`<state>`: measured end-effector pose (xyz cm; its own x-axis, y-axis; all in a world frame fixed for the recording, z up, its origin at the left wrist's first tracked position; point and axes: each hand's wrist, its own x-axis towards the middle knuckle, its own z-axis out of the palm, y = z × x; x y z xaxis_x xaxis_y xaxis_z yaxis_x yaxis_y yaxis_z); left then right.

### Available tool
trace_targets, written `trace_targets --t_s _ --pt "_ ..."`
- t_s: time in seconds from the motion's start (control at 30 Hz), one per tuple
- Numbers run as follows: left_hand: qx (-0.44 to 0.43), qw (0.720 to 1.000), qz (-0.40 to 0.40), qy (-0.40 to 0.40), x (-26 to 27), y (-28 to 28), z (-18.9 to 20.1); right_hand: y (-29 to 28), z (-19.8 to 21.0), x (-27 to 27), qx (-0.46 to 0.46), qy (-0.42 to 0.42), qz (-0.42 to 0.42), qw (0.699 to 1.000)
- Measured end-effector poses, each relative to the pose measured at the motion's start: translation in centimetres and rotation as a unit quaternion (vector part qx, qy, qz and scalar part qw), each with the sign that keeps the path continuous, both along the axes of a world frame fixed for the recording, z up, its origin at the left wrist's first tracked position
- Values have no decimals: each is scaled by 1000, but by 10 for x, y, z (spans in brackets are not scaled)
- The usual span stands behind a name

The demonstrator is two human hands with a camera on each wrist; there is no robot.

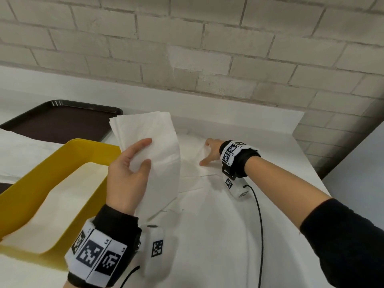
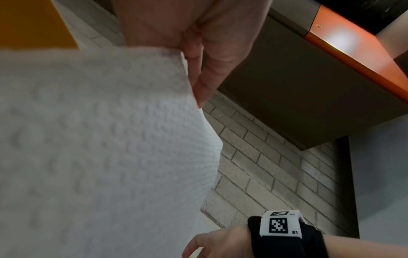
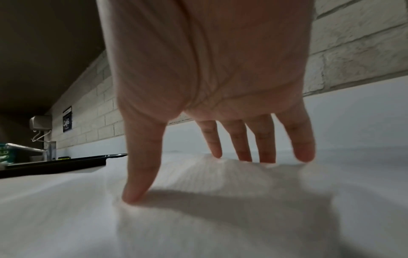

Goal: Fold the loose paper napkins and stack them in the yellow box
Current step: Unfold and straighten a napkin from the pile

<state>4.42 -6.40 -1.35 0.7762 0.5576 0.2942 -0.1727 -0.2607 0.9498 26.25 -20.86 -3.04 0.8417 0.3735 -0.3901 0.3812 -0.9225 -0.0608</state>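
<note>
Napkins (image 1: 207,235) were spread loose over the white surface (image 1: 280,129) nearest the camera, overlapping one another. At near left, the yellow box (image 1: 41,183) was recorded standing on the surface, with white napkin paper lying flat inside it. A folded bundle of napkins (image 1: 153,146) was held up above the surface, just right of the box's far corner, by the left hand (image 1: 126,173); the thumb was pressed on the near face and the fingers were curled behind it, as confirmed in the left wrist view (image 2: 88,148). Farther out, the right hand (image 1: 209,152) was laid on a loose napkin (image 3: 198,192) with fingers (image 3: 304,144) straight and spread, tips and thumb touching the paper, nothing being grasped. A dark tray (image 1: 62,121) was noted beyond the box at left. A pale brick wall (image 1: 207,48) was seen behind the surface.
</note>
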Motion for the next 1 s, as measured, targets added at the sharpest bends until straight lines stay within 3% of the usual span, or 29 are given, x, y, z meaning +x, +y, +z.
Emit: trace_targets --t_s 0.27,0.63,0.77,0.87,1.0 --pt "14 1000 6 7 5 -4 0 -4 -3 11 -31 -3 -33 999" --pt "-11 1000 3 16 11 -7 -2 -16 -5 20 190 3 -57 980" --pt "-29 999 5 21 12 -6 -1 -23 15 15 295 60 -71 951" --pt "-48 999 9 24 13 -8 -1 -25 32 2 405 133 -99 899" --pt "-80 996 1 36 15 -10 -1 -30 60 -20 497 161 -87 848"
